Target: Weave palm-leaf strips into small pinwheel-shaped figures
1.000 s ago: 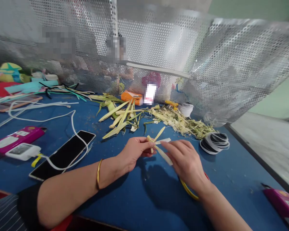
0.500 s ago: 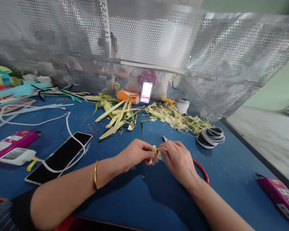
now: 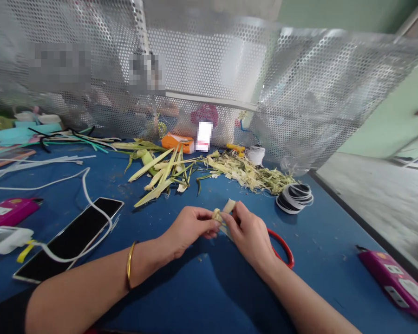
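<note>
Between my hands is a small pale yellow piece of corn husk (image 3: 216, 215), rolled or knotted into a lump. My left hand (image 3: 190, 228), with a gold bangle on its wrist, pinches it between thumb and fingers. My right hand (image 3: 252, 237) has its thumb and fingertips closed on the same husk, and a flat strip end sticks up beside its index finger. Under my right hand lie scissors, their red handle (image 3: 289, 254) showing to the right and the blades mostly hidden. Long husk leaves (image 3: 156, 177) and a heap of shredded husk (image 3: 247, 172) lie beyond my hands.
A dark phone-like slab (image 3: 69, 239) with a white cable lies left. Purple power strips (image 3: 395, 278) sit at both sides. A roll of black-and-white cord (image 3: 294, 198), an orange packet (image 3: 177, 143) and a lit phone (image 3: 204, 135) stand farther back, before a perforated metal screen (image 3: 209, 60).
My right thumb and fingers have shifted on the husk, and its strip end now points up. The lump looks tighter. The whole view has turned slightly right.
</note>
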Demonstrator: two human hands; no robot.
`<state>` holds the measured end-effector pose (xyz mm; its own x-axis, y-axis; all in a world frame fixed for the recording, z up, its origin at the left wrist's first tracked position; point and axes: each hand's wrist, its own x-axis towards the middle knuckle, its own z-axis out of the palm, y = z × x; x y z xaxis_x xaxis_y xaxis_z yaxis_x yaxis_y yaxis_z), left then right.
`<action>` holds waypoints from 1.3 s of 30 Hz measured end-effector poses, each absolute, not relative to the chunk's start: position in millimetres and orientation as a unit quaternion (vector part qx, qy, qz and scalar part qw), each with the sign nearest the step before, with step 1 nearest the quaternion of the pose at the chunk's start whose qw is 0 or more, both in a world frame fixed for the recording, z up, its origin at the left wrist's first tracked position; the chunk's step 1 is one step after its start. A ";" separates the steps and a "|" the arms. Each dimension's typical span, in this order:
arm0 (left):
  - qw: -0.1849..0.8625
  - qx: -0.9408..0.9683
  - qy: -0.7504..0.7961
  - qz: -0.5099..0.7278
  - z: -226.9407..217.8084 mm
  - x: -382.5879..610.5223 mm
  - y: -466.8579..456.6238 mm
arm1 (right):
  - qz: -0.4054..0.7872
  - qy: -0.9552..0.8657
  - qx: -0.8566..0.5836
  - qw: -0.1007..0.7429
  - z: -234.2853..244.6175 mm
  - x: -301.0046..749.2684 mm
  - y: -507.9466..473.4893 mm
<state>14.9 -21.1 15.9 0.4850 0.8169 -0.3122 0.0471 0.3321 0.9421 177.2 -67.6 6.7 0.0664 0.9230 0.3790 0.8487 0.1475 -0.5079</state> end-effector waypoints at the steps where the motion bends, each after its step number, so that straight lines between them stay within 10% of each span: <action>1: 0.695 0.498 0.430 0.289 17.0 14.7 -19.9 | 0.076 -0.672 -0.649 0.348 8.9 178.0 -67.7; 15: 0.705 0.481 0.416 0.312 17.6 13.4 -18.5 | 0.271 -0.614 -0.471 0.572 18.2 178.6 -71.8; 39: 0.592 0.602 0.427 0.323 5.9 17.2 -24.1 | 0.333 -0.564 -0.599 0.461 11.0 174.8 -70.9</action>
<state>17.2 -24.1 5.9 0.4262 0.8971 -0.1167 0.1321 0.0659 0.9890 174.8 -70.9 11.0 0.1415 0.9825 0.1211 0.3688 0.0612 -0.9275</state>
